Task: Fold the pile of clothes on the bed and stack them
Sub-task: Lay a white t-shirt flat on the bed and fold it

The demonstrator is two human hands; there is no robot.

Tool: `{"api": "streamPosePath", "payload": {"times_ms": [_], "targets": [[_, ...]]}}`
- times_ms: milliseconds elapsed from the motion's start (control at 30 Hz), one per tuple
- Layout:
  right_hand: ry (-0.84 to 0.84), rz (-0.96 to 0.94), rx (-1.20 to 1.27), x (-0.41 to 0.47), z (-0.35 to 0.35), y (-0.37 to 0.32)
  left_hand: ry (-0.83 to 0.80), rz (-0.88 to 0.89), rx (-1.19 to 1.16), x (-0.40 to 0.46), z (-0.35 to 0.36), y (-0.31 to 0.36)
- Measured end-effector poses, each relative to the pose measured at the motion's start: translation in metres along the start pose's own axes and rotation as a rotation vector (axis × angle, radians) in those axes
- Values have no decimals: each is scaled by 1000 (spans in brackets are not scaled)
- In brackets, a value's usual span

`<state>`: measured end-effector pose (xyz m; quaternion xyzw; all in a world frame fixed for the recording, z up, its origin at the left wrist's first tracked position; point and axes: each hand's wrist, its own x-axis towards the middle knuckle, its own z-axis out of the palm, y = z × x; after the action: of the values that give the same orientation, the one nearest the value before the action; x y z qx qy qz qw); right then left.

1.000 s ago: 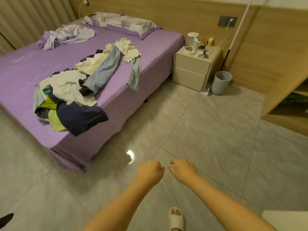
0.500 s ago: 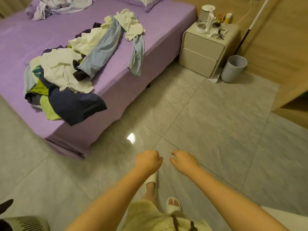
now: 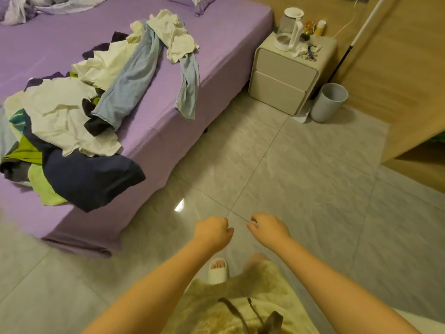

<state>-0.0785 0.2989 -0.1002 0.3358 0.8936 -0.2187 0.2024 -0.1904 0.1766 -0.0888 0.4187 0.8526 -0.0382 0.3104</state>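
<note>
**Hands empty, pile not yet touched**

Head view: I have both arms stretched out in front of me over the tiled floor [image 3: 301, 169], short of the bed [image 3: 156, 131]. My left hand [image 3: 213, 231] is curled into a loose fist and grips nothing. My right hand [image 3: 269, 229] sits just beside it, fingers bent inward, also holding nothing. The two are close together but apart, with bare tile showing between them. I judge they are held forward like this simply because I am on my feet and heading for the bed; one slipper [image 3: 217, 271] shows below my arms.

The pile of clothes [image 3: 69, 121] lies on the purple sheet, well off to my left and out of reach from here. It runs along the near side of the bed: a dark navy garment [image 3: 91, 179] hangs over the edge at the front, white and green pieces are heaped above it, and pale blue trousers [image 3: 134, 75] trail toward the head of the bed, one leg drooping over the side. Nothing looks folded or stacked, so I judge the job is at its very start. The navy piece is closest and seems the natural first grab.

Beyond the bed stands a nightstand [image 3: 284, 78] with a kettle [image 3: 287, 30] on top, and a small bin [image 3: 328, 102] beside it on the floor.
</note>
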Motion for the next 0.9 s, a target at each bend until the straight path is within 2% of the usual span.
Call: {"api": "streamPosePath", "payload": {"times_ms": [233,533,900], "targets": [[-55,6,-14,54,-24,6,-41,-16,-3,54,-26,3],[-150,-98,-91,154,-89,41,-66,-123,-29,148,-85,20],[-169,-173,-62,243,-153,54,-52,-255,-223,225,-135,38]]}}
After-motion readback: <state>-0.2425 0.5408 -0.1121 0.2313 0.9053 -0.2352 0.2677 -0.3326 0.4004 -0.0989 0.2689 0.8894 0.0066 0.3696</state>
